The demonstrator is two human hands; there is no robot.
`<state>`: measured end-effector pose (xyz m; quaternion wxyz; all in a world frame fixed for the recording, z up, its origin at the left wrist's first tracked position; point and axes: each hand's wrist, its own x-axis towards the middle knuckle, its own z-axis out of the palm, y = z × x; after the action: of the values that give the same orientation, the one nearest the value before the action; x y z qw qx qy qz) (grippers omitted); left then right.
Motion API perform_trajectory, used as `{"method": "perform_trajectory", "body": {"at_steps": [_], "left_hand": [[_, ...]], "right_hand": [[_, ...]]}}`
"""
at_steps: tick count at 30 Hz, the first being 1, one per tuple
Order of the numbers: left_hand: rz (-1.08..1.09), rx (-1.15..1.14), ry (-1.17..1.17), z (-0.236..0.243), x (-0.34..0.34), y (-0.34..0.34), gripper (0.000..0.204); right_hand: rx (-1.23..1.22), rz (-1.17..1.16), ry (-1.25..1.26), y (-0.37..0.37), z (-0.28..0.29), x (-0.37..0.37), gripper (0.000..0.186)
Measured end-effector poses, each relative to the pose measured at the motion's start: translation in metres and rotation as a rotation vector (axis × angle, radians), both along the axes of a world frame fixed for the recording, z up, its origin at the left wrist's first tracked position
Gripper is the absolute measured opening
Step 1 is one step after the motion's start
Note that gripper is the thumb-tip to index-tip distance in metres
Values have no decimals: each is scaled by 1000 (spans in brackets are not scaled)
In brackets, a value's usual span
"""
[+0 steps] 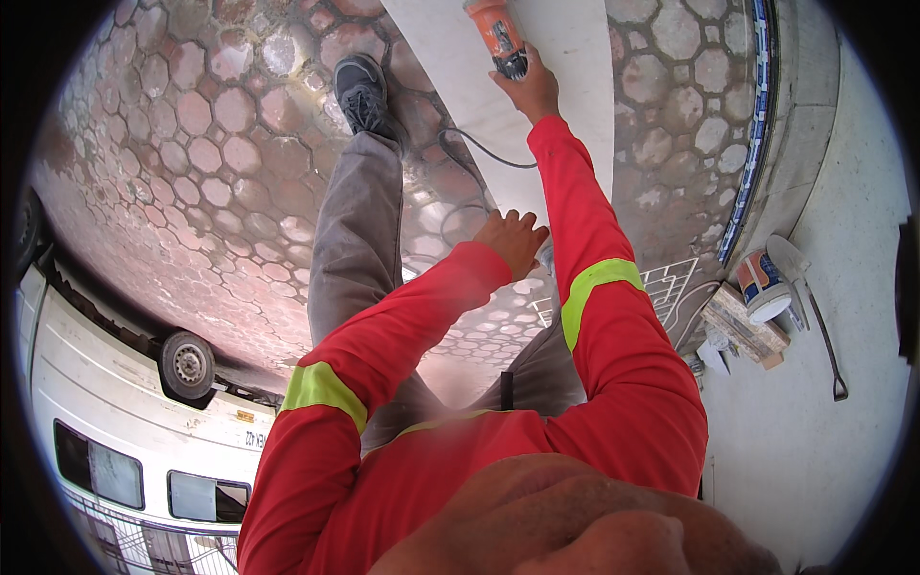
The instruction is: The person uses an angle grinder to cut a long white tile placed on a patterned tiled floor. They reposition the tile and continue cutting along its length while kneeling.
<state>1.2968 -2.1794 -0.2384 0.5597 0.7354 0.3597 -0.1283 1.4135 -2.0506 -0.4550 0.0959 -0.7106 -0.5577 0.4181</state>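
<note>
My right hand [533,88] is wrapped round the black end of an orange power tool [496,33], whose far end runs up to the top edge of the view. The tool is over a long white board [565,38] that reaches toward me and narrows at its near end. Close to that near end is my left hand [511,241], fingers bent and slightly apart, their tips at the board's edge. Nothing shows in the left hand; its thumb side is partly hidden. A dark cord [487,150] curves across the board and passes behind my right forearm.
Paving of many-sided stones [216,110] surrounds the board. My shoe [362,91] stands left of it. On the right are a blue-and-white tiled edge [746,144], a bucket [767,299], wood pieces [743,324], a shovel [810,287] and a wire rack [671,283]. A white van [144,402] stands left.
</note>
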Motion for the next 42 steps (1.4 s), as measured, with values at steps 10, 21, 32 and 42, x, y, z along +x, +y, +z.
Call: {"method": "perform_trajectory", "body": {"at_steps": [10,21,32,42], "left_hand": [[44,61,-28,-5,5,-7,44],[36,52,-13,-9,20,-14,43],[-6,16,11,-9,31,-23,42],[-6,-17,21,-8,37,-32,43]], "right_hand": [[-32,-17,13,-16,0,10,84],[-4,-21,36,-22,-7,22,82],[-32,-31,26,-47,-1,37,82],[-29,-20,33,-55,-9,42,83]]}}
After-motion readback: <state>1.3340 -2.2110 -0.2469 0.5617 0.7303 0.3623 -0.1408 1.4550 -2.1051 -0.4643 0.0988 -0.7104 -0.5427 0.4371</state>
